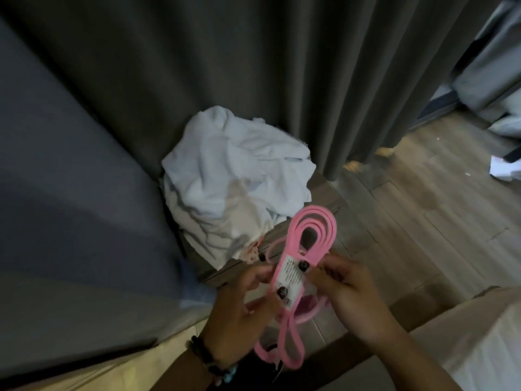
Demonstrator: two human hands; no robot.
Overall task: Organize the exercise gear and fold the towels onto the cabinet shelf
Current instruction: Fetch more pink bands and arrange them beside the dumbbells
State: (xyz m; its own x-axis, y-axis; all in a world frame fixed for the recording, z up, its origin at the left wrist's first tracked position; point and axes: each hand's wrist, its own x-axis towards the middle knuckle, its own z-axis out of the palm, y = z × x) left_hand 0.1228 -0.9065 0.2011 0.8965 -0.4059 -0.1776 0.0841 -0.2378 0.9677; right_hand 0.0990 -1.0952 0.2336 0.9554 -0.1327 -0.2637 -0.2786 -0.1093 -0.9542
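Towels [236, 176] heaped on wooden floor [423, 210] by grey curtain [253, 52]; both hands pinching pink band [307, 241].

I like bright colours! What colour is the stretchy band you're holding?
Pink: the looped rubber exercise band with its white label, seen in the head view.

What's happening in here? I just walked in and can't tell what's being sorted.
A person is holding a coiled pink resistance band in front of them with both hands: the left hand grips one side of the bundle, and the right hand pinches its white label. Behind it, a crumpled pile of white towels sits unfolded on a low wooden surface by the dark curtain. No cabinet shelf is in view.
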